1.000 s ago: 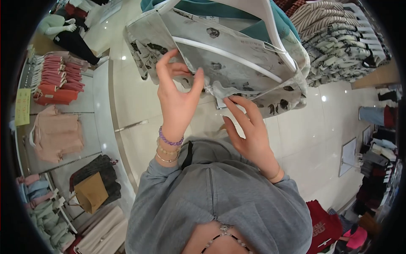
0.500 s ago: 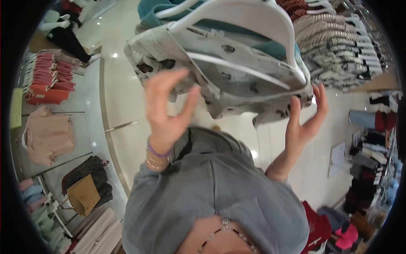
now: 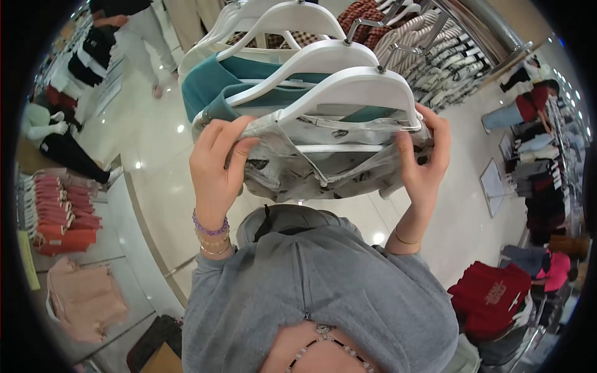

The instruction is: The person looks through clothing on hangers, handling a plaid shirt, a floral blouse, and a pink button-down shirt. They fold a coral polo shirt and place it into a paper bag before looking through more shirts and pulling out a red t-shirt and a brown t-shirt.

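Note:
A light grey printed blouse (image 3: 283, 171) with dark motifs hangs on a white hanger (image 3: 351, 90) in front of me. My left hand (image 3: 217, 165) grips the blouse at its left shoulder, thumb in front and fingers behind. At the opposite shoulder, my right hand (image 3: 424, 158) pinches the fabric beside the hanger's end, its fingertips partly hidden behind the cloth. Directly behind hang teal tops (image 3: 205, 93) on more white hangers, which cover part of one another.
Checked and striped garments (image 3: 451, 65) hang on a metal rail (image 3: 497, 62) beyond. Pink tops (image 3: 59, 205) and a peach sweater (image 3: 87, 298) are at left. A red sweatshirt (image 3: 488, 295) hangs at lower right. A person in light trousers (image 3: 137, 40) stands upper left; another, in red (image 3: 528, 102), upper right.
My left hand has moved from beside the blouse onto its left shoulder and closed there. My right hand has closed on the other shoulder. The view has tilted up, showing the rail.

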A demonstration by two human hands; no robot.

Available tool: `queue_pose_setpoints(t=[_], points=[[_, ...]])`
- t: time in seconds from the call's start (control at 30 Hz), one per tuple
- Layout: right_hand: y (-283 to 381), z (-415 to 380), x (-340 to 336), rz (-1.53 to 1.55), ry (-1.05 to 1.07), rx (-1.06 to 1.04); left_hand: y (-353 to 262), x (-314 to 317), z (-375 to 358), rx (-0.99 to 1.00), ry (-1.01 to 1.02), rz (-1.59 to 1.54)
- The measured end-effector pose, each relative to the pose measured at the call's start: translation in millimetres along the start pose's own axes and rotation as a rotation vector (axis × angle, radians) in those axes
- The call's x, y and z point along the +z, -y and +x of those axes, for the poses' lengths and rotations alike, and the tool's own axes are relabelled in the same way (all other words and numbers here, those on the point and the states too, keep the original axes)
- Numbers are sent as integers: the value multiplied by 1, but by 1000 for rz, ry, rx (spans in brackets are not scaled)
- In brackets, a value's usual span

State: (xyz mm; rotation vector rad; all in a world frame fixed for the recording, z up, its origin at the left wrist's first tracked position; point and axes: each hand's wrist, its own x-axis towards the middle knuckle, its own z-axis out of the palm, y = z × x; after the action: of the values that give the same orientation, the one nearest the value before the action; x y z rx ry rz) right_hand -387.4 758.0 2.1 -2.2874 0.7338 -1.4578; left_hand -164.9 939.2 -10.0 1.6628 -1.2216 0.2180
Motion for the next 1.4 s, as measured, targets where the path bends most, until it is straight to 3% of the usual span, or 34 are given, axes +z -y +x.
queue_pose_setpoints(t=[0.1,0.23,0.33,0.47,0.6,0.73,1.07,1.4], points=[[26,0,9,-86,-168,-163,4,-8,-3,87,69,-31],[43,-21,18,-113,-455,-136,14,-13,-2,177,44,-113],[64,-22,30,-70,-249,239,17,-21,0,207,87,-177],[66,-5,47,-83,-273,508,17,-28,-1,249,147,-230],[70,-7,48,227,-367,583,23,-30,0,267,170,-290],[79,-28,48,456,-406,567,33,-29,3,257,181,-347],[91,-71,56,489,-511,542,38,-24,-2,258,211,-388],[89,-83,53,575,-445,482,27,-22,-13,216,191,-337]])
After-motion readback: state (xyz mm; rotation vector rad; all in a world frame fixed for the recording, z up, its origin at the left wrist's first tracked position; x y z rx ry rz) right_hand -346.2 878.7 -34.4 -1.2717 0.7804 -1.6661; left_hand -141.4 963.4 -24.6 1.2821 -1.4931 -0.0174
